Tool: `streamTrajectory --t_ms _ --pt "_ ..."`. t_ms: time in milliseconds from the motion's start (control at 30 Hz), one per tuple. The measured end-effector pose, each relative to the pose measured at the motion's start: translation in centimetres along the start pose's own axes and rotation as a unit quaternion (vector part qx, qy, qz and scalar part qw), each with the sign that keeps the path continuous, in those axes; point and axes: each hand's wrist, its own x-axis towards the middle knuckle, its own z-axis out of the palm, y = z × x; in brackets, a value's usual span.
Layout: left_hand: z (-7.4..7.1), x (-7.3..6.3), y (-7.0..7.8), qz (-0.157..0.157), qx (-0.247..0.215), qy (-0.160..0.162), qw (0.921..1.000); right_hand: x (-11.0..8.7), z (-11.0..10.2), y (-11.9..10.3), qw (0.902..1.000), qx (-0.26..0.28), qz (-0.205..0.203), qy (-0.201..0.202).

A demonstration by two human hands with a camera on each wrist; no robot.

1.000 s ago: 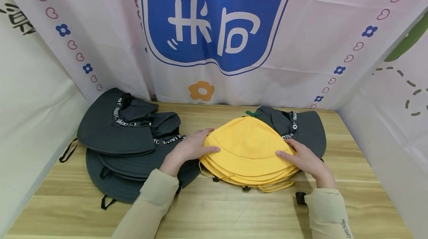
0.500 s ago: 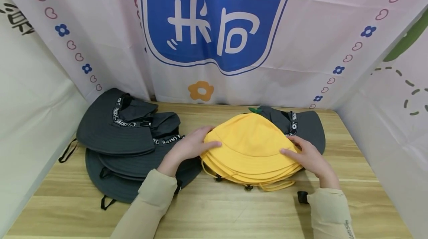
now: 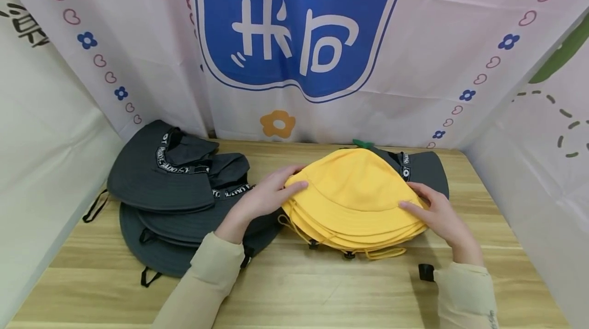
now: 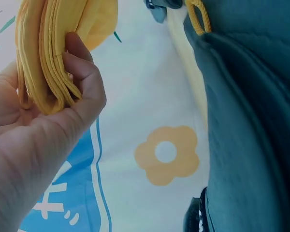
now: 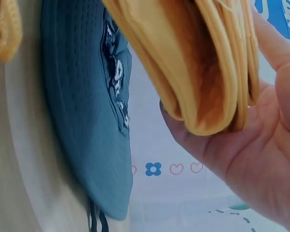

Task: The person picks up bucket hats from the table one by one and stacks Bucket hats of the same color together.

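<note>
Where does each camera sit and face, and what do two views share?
Head: on the head, facing forward and down at yellow bucket hats; left hand, right hand, sleeves show.
Left wrist: on that wrist, facing those hats and dark bucket hats; left hand shows.
Right wrist: on that wrist, facing those hats and a dark bucket hat; right hand shows.
Head and left wrist share the orange flower print.
</note>
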Motion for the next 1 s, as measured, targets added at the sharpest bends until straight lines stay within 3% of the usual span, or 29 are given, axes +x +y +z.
streamTrajectory --t_ms 300,500,767,1000 --pt "1.4 0.2 0.8 0.073 -0.044 -0.039 0.9956 -1.9 -1.7 0.8 1.0000 -0.003 -0.004 0.003" --pt "3.2 0.2 1.5 0.087 -0.055 -0.061 0.9928 -3.7 -3.1 1.8 0.9996 -0.028 -0.003 -0.004" --pt "6.4 0.3 3.6 0.105 -0.043 -0.099 0.9886 -6.2 -5.2 4.6 0.9985 -0.054 0.012 0.004" --pt "8.9 0.1 4.7 0.089 -0.049 -0.124 0.9870 -7.7 -6.5 6.7 0.9979 -0.064 0.009 0.009"
